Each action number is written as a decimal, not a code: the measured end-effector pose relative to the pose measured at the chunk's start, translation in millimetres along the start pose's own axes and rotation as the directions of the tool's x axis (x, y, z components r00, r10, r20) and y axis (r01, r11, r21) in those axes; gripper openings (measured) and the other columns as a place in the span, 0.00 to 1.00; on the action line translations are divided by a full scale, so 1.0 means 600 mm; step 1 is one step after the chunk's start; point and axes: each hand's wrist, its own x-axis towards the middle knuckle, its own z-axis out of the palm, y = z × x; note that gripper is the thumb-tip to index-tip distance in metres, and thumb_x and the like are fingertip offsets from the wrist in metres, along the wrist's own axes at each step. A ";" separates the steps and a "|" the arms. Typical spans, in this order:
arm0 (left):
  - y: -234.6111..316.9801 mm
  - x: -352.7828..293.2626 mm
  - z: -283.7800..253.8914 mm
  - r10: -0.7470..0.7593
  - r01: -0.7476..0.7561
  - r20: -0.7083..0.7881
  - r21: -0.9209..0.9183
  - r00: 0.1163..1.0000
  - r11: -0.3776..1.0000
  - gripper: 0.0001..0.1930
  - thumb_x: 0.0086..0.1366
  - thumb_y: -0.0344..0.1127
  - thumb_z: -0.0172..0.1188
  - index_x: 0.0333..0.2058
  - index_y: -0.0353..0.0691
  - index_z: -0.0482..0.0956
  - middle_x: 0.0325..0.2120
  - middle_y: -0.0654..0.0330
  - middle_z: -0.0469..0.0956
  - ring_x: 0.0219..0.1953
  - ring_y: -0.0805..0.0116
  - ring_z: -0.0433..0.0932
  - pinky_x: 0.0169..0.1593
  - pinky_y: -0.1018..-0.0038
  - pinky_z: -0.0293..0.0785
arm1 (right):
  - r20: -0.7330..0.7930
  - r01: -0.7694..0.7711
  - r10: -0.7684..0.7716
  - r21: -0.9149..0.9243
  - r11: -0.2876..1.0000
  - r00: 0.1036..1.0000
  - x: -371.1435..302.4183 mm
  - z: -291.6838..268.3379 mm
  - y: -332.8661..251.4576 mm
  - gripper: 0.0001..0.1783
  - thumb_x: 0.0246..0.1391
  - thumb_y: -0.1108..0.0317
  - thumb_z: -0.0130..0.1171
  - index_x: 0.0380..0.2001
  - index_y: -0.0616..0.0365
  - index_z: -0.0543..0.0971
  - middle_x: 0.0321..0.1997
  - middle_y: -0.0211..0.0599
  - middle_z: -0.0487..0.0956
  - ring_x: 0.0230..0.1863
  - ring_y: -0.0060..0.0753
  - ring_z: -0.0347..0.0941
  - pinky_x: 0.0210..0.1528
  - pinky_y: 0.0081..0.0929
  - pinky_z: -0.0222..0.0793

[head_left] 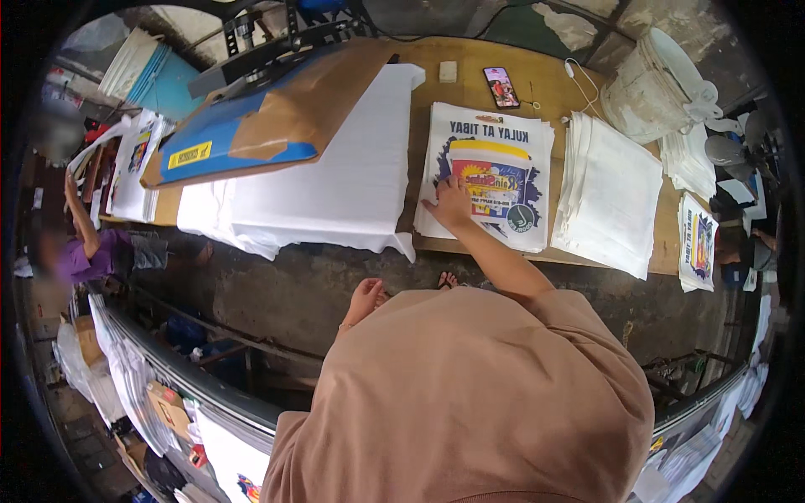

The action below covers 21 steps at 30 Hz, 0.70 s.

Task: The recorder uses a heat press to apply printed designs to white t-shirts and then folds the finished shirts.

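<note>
My right hand (451,203) rests with its fingers spread on a stack of white sheets printed with a mirrored paint-bucket design (495,176), touching the top sheet's left side. Down by my waist, away from the table, my left hand (366,298) has loosely curled fingers, and nothing shows in it. A white cloth (310,193) lies spread on the table left of the printed stack, its front edge hanging over. Above it is the raised, tilted plate (277,113) of a heat press, blue and partly covered with brown sheeting and tape.
Right of the prints lie a white cloth stack (608,193) and another print (698,243). A phone (501,87), a small pale block (448,71) and a white bucket (654,88) stand behind. A person in purple (88,251) is far left. A rail (201,377) runs behind me.
</note>
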 end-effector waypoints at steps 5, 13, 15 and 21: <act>-0.003 -0.028 -0.012 -0.037 0.034 -0.017 -0.116 0.999 0.993 0.14 0.64 0.40 0.53 0.42 0.36 0.72 0.29 0.62 0.76 0.25 0.77 0.73 0.25 0.80 0.69 | 0.021 -0.029 0.029 0.025 0.999 0.999 -0.008 0.013 0.015 0.14 0.41 0.57 0.62 0.25 0.57 0.79 0.44 0.45 0.72 0.51 0.57 0.64 0.53 0.42 0.62; 0.108 -0.036 0.015 -0.109 0.154 0.270 -0.152 0.957 0.976 0.20 0.63 0.49 0.53 0.43 0.38 0.74 0.36 0.61 0.76 0.31 0.76 0.72 0.34 0.79 0.69 | 0.033 -0.140 0.146 0.546 0.826 0.989 0.021 -0.047 0.055 0.08 0.42 0.65 0.62 0.22 0.59 0.80 0.28 0.36 0.78 0.33 0.28 0.71 0.37 0.25 0.66; 0.159 -0.023 0.052 -0.060 0.110 0.409 -0.099 0.911 0.989 0.28 0.63 0.59 0.46 0.47 0.39 0.73 0.42 0.58 0.75 0.36 0.71 0.72 0.41 0.74 0.70 | 0.098 -0.231 0.254 0.787 0.572 0.962 0.022 -0.099 0.034 0.06 0.45 0.67 0.61 0.24 0.58 0.78 0.35 0.32 0.79 0.34 0.20 0.70 0.36 0.19 0.65; 0.292 0.010 0.171 -0.044 0.472 0.814 -0.290 0.579 0.832 0.39 0.63 0.66 0.33 0.61 0.40 0.55 0.55 0.52 0.65 0.57 0.57 0.62 0.57 0.59 0.61 | -0.100 0.071 0.230 0.989 0.128 0.968 -0.052 -0.359 -0.017 0.08 0.50 0.68 0.51 0.33 0.58 0.72 0.37 0.35 0.73 0.38 0.27 0.70 0.43 0.24 0.66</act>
